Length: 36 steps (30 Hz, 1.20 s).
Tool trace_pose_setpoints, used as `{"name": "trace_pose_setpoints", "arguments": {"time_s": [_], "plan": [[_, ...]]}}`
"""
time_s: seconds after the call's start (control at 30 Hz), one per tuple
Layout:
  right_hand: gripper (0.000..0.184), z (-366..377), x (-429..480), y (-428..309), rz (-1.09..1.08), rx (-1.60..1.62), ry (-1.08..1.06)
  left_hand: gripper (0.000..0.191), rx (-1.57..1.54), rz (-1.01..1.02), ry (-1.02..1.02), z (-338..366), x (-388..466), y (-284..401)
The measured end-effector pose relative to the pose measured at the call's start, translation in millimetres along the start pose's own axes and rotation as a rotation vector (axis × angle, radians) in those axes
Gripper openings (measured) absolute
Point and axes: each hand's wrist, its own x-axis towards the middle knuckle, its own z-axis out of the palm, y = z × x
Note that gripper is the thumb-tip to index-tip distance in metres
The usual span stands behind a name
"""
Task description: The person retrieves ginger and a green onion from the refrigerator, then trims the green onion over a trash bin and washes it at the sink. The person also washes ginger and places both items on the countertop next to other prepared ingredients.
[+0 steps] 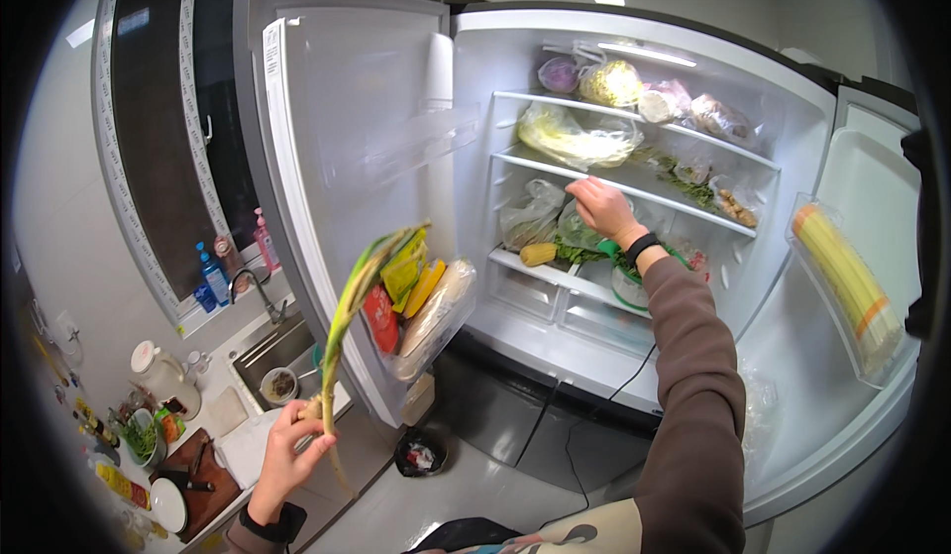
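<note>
My left hand (286, 454) pinches a long green onion (343, 312) with partly yellowed leaves, its tops pointing up and its white end hanging below the fingers. Along with it is a small knobby piece that looks like ginger (312, 410). My right hand (600, 208) reaches inside the open refrigerator (475, 138), by the front edge of the middle shelf (536, 166). Its fingers are bent, and whether they grip anything is unclear. Under that hand are a bagged green vegetable (576, 228), a corn cob (538, 254) and a green-rimmed container (628, 291).
Higher shelves hold a bagged cabbage (579, 138), a bagged cauliflower (611, 83) and a ginger bag (735, 206). Both doors stand open; noodles (847, 286) fill the right bin. Left are a sink (278, 353) and a cutting board with a knife (195, 485). A trash bin (421, 453) and a cord (570, 450) are below.
</note>
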Motion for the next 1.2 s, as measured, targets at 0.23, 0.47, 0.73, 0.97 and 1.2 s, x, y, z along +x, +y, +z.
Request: {"name": "trace_pose_setpoints", "arguments": {"time_s": [0.23,0.47,0.73,0.97,1.2], "plan": [[0.012,-12,59,-71,0.391,0.474,0.341,0.033,-0.175,0.017,0.101,-29,7,-14],[0.011,-79,49,-190,0.740,0.637,0.818,0.036,-0.415,0.088,0.144,-38,34,-47],[0.013,-198,-76,-364,0.899,-0.086,0.508,0.035,-0.357,0.248,-0.046,-37,90,-87],[0.043,-341,-177,-402,1.062,-1.075,0.396,0.040,-0.343,0.372,-0.139,-23,137,-100],[0.058,-369,-267,-377,1.270,-0.798,0.592,0.039,-0.398,0.420,-0.207,-31,148,-99]]}}
